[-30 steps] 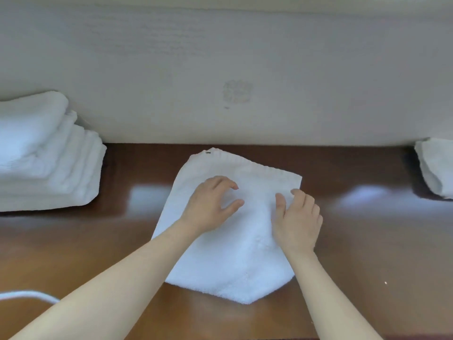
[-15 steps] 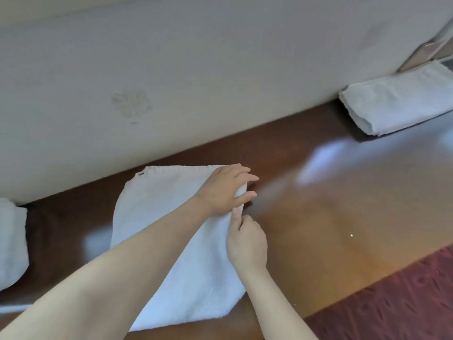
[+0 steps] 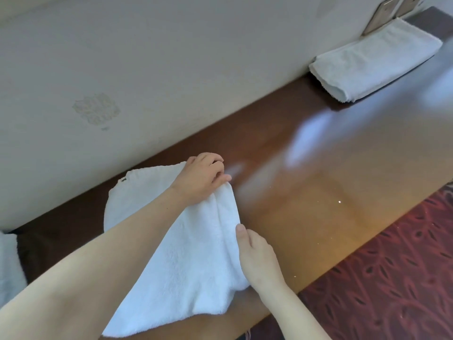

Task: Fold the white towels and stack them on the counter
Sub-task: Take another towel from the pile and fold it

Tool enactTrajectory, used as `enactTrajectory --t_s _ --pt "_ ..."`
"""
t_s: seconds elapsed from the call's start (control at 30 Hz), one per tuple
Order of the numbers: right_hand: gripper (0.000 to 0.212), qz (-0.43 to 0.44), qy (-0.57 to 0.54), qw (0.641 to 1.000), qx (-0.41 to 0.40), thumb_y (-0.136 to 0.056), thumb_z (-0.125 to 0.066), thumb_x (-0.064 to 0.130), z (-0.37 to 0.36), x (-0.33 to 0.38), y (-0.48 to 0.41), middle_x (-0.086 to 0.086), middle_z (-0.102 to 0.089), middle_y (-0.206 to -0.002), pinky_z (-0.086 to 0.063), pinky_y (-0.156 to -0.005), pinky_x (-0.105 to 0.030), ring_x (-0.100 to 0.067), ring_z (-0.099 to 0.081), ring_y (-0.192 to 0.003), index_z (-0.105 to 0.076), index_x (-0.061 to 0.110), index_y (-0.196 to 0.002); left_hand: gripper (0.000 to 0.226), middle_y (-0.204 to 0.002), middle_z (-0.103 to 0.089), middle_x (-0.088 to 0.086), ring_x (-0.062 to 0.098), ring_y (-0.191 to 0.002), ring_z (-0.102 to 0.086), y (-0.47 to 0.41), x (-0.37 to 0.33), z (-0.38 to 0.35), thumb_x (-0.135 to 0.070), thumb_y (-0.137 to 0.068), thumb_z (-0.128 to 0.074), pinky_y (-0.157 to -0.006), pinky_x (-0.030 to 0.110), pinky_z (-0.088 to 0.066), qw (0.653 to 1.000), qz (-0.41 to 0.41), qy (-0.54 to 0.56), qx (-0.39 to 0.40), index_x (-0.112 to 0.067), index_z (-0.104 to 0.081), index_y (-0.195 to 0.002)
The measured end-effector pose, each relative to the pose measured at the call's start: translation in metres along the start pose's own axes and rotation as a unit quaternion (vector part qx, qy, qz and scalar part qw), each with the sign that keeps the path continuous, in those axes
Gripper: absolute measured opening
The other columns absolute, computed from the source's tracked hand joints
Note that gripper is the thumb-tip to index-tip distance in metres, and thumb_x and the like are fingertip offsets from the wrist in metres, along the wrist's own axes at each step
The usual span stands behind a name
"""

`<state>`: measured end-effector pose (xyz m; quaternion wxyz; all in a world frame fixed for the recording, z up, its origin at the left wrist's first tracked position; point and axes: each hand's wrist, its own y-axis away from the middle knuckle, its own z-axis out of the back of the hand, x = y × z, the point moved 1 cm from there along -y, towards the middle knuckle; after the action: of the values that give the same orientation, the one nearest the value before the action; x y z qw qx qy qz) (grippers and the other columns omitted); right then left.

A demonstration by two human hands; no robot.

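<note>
Across the counter (image 3: 318, 192) I see the left arm reaching diagonally from the lower left, lying over the white towel (image 3: 186, 253), with the left hand (image 3: 201, 177) at the towel's far right corner. Its fingers are curled and bunch that corner against the thumb, lifting the cloth into a small ridge. The right forearm comes up from the bottom edge, and the right hand (image 3: 257, 256) sits at the towel's right edge, thumb (image 3: 241, 229) laid on top of the cloth; the other fingers are hidden from me, apparently tucked under the edge, so it reads as a pinch. The towel lies on the left part of the counter, its far corner with a small dark tag (image 3: 123, 179) close to the wall (image 3: 171, 69), its near corner close to the counter's front edge. To the right, bare glossy wood runs well away to 1 folded towel (image 3: 375, 60) lying against the wall. Another white pile (image 3: 9, 266) shows at the left border. Red patterned carpet (image 3: 392, 278) lies beyond the front edge.
</note>
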<state>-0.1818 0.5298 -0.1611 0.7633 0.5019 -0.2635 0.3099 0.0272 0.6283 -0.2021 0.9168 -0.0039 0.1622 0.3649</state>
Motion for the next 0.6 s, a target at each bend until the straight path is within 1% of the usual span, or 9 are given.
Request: enactTrajectory --t_s 0.13,0.2,0.23,0.27,0.33,0.4,0.47,0.53,0.6 --pt "0.046 0.082 -0.007 0.997 -0.005 -0.102 -0.031 0.049 0.006 0.003 0.008 0.01 -0.033 -0.055 -0.025 -0.058 -0.031 -0.007 -0.031 -0.053 -0.03 0.02 -0.066 0.046 -0.126 -0.063 -0.01 0.018 -0.134 -0.046 0.014 -0.03 0.006 -0.049 -0.1 -0.033 -0.112 0.039 -0.024 0.993 -0.107 0.042 -0.026 -0.027 -0.073 -0.101" --pt "0.046 0.11 -0.015 0.994 -0.005 -0.102 -0.031 0.049 0.011 0.008 0.011 0.007 -0.031 -0.058 -0.025 -0.059 -0.033 -0.007 -0.028 -0.056 -0.029 0.019 -0.067 0.049 -0.115 -0.067 -0.016 0.014 -0.134 -0.045 0.02 -0.05 0.004 -0.048 -0.102 -0.027 -0.117 0.04 -0.018 0.985 -0.168 0.033 0.021 -0.032 -0.073 -0.101" --pt "0.047 0.121 -0.014 0.993 -0.002 -0.102 -0.031 0.049 0.014 0.011 0.013 0.006 -0.032 -0.058 -0.025 -0.058 -0.033 -0.007 -0.028 -0.055 -0.03 0.019 -0.066 0.054 -0.102 -0.069 -0.014 0.012 -0.123 -0.052 0.022 -0.059 0.002 -0.05 -0.102 -0.023 -0.115 0.039 -0.024 0.98 -0.187 0.032 0.065 -0.03 -0.073 -0.096" --pt "0.048 0.126 -0.005 0.992 0.004 -0.102 -0.03 0.05 0.017 0.013 0.014 0.007 -0.033 -0.056 -0.026 -0.058 -0.033 -0.007 -0.03 -0.054 -0.031 0.019 -0.065 0.062 -0.085 -0.068 -0.01 0.013 -0.103 -0.058 0.024 -0.064 -0.001 -0.052 -0.101 -0.018 -0.105 0.038 -0.035 0.974 -0.196 0.025 0.112 -0.027 -0.072 -0.086" --pt "0.052 0.107 0.028 0.994 0.022 -0.102 -0.024 0.053 0.021 0.013 0.017 0.01 -0.04 -0.051 -0.03 -0.06 -0.031 -0.006 -0.037 -0.055 -0.034 0.022 -0.061 0.077 -0.058 -0.058 -0.003 0.019 -0.071 -0.053 0.028 -0.065 -0.003 -0.06 -0.098 -0.007 -0.086 0.04 -0.044 0.968 -0.181 -0.014 0.173 -0.018 -0.062 -0.062" --pt "0.054 0.053 0.066 0.995 0.053 -0.101 -0.016 0.057 0.022 0.008 0.019 0.011 -0.053 -0.06 -0.037 -0.07 -0.032 -0.013 -0.05 -0.07 -0.044 0.032 -0.063 0.084 -0.049 -0.052 -0.001 0.021 -0.063 -0.049 0.035 -0.052 -0.001 -0.065 -0.093 0.0 -0.083 0.041 -0.045 0.97 -0.145 -0.056 0.186 -0.015 -0.056 -0.056" --pt "0.066 0.008 0.117 0.99 0.079 -0.097 -0.008 0.065 0.022 0.002 0.022 0.004 -0.061 -0.078 -0.04 -0.079 -0.036 -0.022 -0.056 -0.086 -0.056 0.026 -0.073 0.092 -0.05 -0.054 0.0 0.02 -0.063 -0.051 0.043 -0.035 0.004 -0.067 -0.091 0.006 -0.089 0.036 -0.042 0.972 -0.138 -0.094 0.162 -0.015 -0.066 -0.067" --pt "0.077 0.017 0.188 0.977 0.101 -0.097 -0.004 0.064 0.018 -0.001 0.025 0.002 -0.056 -0.076 -0.038 -0.078 -0.036 -0.023 -0.053 -0.084 -0.063 0.016 -0.082 0.087 -0.052 -0.055 0.001 0.022 -0.059 -0.048 0.051 -0.024 0.009 -0.062 -0.094 0.004 -0.091 0.033 -0.039 0.972 -0.153 -0.117 0.132 -0.013 -0.062 -0.064" --pt "0.078 0.039 0.237 0.965 0.107 -0.098 -0.003 0.061 0.015 0.0 0.028 0.002 -0.051 -0.067 -0.036 -0.073 -0.035 -0.022 -0.049 -0.078 -0.059 0.012 -0.074 0.08 -0.053 -0.056 0.001 0.025 -0.056 -0.046 0.055 -0.019 0.014 -0.058 -0.095 0.001 -0.087 0.032 -0.037 0.971 -0.164 -0.133 0.111 -0.013 -0.054 -0.06"
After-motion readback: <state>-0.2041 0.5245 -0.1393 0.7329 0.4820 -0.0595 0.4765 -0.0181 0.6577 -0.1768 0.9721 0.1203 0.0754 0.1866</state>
